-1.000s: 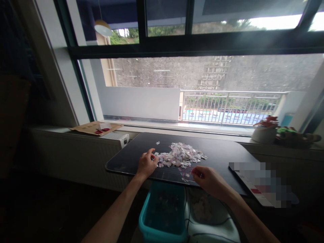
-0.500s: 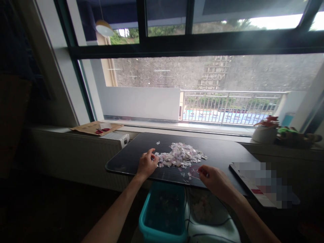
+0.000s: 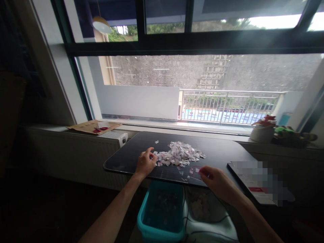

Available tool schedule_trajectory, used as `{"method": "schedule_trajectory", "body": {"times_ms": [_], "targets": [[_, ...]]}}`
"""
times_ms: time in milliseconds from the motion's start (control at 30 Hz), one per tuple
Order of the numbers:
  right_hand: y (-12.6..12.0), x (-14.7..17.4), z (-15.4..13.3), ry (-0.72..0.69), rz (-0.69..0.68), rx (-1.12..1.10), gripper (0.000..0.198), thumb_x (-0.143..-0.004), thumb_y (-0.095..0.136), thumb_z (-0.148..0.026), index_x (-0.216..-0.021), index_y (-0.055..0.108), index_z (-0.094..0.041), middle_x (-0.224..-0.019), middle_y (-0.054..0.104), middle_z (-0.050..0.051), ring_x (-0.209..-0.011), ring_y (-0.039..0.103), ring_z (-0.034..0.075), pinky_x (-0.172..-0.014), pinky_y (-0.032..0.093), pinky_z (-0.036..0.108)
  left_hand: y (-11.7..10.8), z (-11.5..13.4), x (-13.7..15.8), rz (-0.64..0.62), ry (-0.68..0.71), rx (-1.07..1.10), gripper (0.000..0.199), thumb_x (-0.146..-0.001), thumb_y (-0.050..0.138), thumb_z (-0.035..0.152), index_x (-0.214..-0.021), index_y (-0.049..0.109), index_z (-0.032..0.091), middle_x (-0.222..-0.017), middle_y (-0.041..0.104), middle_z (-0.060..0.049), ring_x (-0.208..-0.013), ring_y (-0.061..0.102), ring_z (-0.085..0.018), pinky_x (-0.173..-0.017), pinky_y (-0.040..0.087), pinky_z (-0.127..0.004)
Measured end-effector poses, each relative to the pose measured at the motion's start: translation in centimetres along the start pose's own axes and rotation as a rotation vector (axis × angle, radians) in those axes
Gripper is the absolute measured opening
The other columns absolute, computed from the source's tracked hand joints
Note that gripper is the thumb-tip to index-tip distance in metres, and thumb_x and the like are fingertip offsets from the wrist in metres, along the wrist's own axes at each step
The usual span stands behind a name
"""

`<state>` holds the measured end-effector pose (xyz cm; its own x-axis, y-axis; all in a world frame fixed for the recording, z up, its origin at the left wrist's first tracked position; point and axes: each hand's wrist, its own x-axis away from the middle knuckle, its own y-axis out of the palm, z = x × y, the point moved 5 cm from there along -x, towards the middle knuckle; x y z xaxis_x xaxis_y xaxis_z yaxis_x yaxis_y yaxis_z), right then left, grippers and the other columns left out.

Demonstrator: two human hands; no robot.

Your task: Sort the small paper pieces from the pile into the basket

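A heap of small white paper scraps (image 3: 183, 152) lies on the dark table (image 3: 217, 150). My left hand (image 3: 146, 163) is at the heap's left edge, thumb and forefinger curved and apart, with scraps beside the fingertips. To the right and nearer the front edge is my right hand (image 3: 211, 177), its fingers pinched together. Whatever they pinch is too small to make out. By those fingertips a thin pinkish ring-shaped outline (image 3: 191, 169) shows on the tabletop, with a few loose scraps around it.
Below the table stand a turquoise bin (image 3: 162, 227) and a pale seat-like object (image 3: 211, 226). A blurred-out flat item (image 3: 258, 187) overhangs the table's right edge. Red-handled scissors (image 3: 100, 129) rest on brown paper (image 3: 84, 126) at the left sill. A white pot (image 3: 262, 133) stands right.
The view has shifted slightly. My right hand has drawn back a little to the right from the pinkish outline, baring a scrap near the fingertips. My left hand stays by the heap.
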<state>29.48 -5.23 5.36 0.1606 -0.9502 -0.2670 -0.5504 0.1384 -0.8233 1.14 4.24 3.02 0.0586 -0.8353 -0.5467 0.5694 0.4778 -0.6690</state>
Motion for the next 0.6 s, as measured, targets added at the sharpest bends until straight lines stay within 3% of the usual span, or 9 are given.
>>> {"method": "schedule_trajectory", "body": {"times_ms": [100, 300, 600], "targets": [[0.1, 0.2, 0.2, -0.012, -0.021, -0.017, 0.025, -0.079, 0.044, -0.034, -0.079, 0.064, -0.020, -0.066, 0.064, 0.001, -0.059, 0.055, 0.014, -0.053, 0.035, 0.023, -0.1, 0.0, 0.0, 0.008, -0.006, -0.001, 0.036, -0.076, 0.051, 0.029, -0.110, 0.052, 0.018, -0.080, 0.064, -0.004, -0.085, 0.057, -0.022, -0.076, 0.044, -0.034], [-1.5, -0.1, 2.6, 0.084, 0.135, 0.106, 0.028, -0.079, 0.042, -0.035, -0.081, 0.066, -0.020, -0.068, 0.066, 0.003, -0.061, 0.057, 0.016, -0.057, 0.037, 0.025, 0.0, 0.0, -0.1, 0.016, 0.003, -0.003, 0.036, -0.075, 0.050, 0.029, -0.109, 0.053, 0.017, -0.079, 0.064, -0.004, -0.086, 0.056, -0.022, -0.075, 0.044, -0.033], [-2.2, 0.1, 2.7, 0.079, 0.083, 0.058, 0.031, -0.078, 0.043, -0.039, -0.077, 0.067, -0.019, -0.065, 0.066, 0.002, -0.059, 0.057, 0.016, -0.055, 0.037, 0.025, -0.1, 0.1, -0.1, -0.004, -0.008, -0.007, 0.037, -0.076, 0.050, 0.029, -0.110, 0.052, 0.017, -0.080, 0.064, -0.004, -0.086, 0.056, -0.022, -0.076, 0.044, -0.033]]}}
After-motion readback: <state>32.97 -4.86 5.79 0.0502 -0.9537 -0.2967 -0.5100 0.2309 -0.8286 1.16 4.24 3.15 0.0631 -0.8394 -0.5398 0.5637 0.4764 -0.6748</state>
